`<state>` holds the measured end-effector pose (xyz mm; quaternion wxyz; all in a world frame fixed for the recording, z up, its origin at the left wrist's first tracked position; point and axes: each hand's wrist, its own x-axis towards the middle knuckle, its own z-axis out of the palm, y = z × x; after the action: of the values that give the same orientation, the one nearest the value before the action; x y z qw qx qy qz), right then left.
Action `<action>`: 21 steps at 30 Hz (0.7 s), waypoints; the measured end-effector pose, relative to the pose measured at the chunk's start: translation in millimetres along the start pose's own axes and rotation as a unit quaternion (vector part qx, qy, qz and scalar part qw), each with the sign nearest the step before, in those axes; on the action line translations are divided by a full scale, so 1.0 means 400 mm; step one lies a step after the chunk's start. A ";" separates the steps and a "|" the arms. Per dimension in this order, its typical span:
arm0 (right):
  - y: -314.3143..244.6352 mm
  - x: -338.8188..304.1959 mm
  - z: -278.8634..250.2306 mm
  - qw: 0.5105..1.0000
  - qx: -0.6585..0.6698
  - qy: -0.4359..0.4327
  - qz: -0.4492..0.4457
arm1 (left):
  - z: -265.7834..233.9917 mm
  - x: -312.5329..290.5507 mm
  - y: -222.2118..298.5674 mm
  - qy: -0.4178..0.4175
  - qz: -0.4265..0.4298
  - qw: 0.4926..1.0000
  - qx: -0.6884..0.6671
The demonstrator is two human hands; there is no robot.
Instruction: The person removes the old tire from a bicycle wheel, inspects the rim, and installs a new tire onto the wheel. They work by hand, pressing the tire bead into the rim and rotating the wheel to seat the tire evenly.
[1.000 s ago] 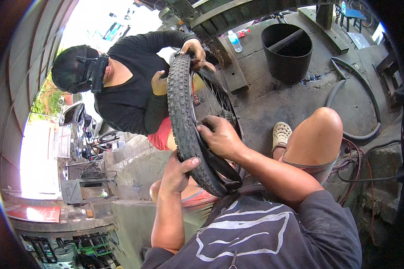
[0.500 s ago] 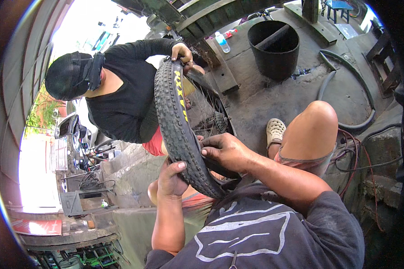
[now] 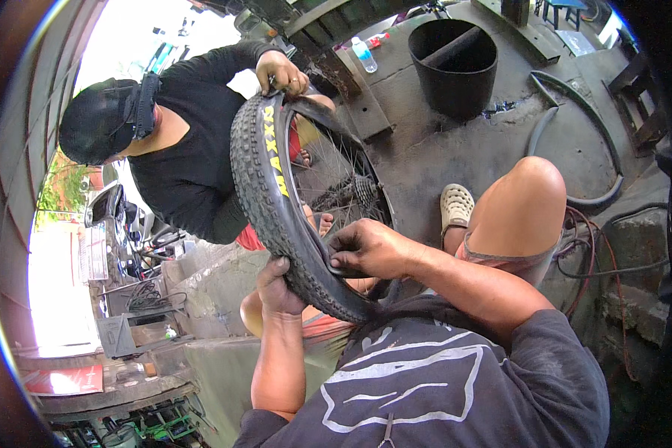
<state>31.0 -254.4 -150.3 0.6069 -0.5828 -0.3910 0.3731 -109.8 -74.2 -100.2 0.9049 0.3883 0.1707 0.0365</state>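
Note:
A bicycle wheel with a knobby black tire leans between me and another person, yellow lettering on its sidewall. Around the tread on the tire's lower left side, my left hand is closed, thumb on top. My right hand is closed at the inner edge of the tire, fingers and thumb pressed on black rubber there; whether that is the tire's bead or a tube cannot be made out. Thin spokes and a rear sprocket cluster show inside the rim. The other person's hand grips the top of the tire.
Opposite me sits the person in a black shirt and dark cap. A black bucket with a divider stands beyond the wheel, near a water bottle. A dark tube and red cables lie at right.
The wheel's top has tilted left, so more of its sidewall and inside shows. The other person's hand has moved left with it. Both my hands stay on the tire.

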 end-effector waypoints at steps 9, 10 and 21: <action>-0.030 0.003 0.051 0.986 -0.136 0.078 -0.058 | -0.037 -0.014 -0.011 0.006 0.072 0.997 -0.036; -0.028 0.006 0.045 0.994 -0.078 0.038 -0.062 | -0.024 -0.015 -0.011 0.018 0.072 0.997 -0.006; -0.109 -0.004 -0.030 0.973 0.197 -0.086 0.085 | 0.115 -0.003 0.003 0.124 0.138 0.918 0.351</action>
<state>41.4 -262.7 -107.0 0.6396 -0.4488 -0.3098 0.5418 -95.1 -105.3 -69.5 0.6681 0.6929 0.2280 0.1467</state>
